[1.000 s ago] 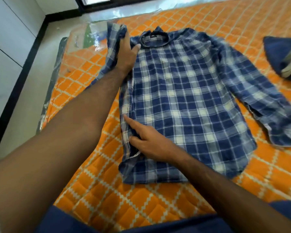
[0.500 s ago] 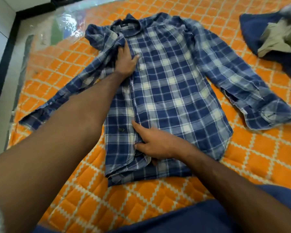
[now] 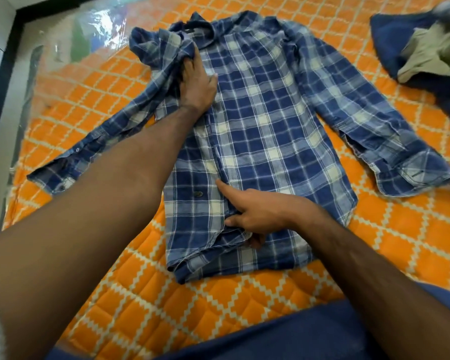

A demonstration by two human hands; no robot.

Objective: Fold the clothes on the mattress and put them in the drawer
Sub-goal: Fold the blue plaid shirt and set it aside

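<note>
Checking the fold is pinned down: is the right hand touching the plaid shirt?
Touching. The head view shows the right hand resting on the plaid shirt, fingers curled round its folded edge.

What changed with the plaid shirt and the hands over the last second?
The plaid shirt's left sleeve, earlier bunched up near the collar, now lies spread out leftward across the mattress. The left hand still grips the bunched shoulder fabric; the right hand stays pressed on the folded edge near the hem.
</note>
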